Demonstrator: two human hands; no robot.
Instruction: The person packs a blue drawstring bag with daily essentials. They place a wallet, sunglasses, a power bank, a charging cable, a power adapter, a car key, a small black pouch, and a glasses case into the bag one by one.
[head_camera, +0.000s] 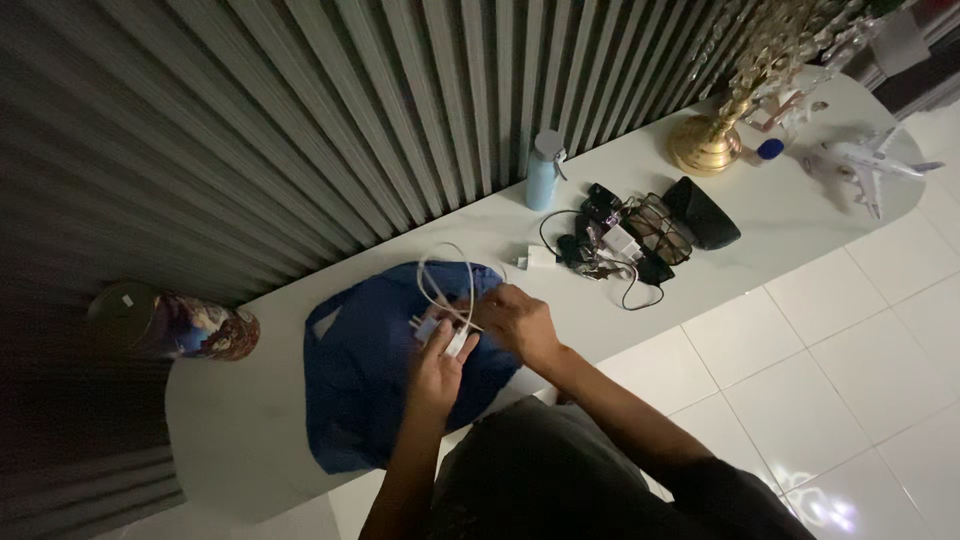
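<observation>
A long white table against the ribbed wall, with things on it.

A blue bag lies at the near left. Further right are a light blue bottle, a small white plug, and a pile of dark cables, glasses and a black case. At the far right stand a gold lamp base and a white toy airplane.
</observation>
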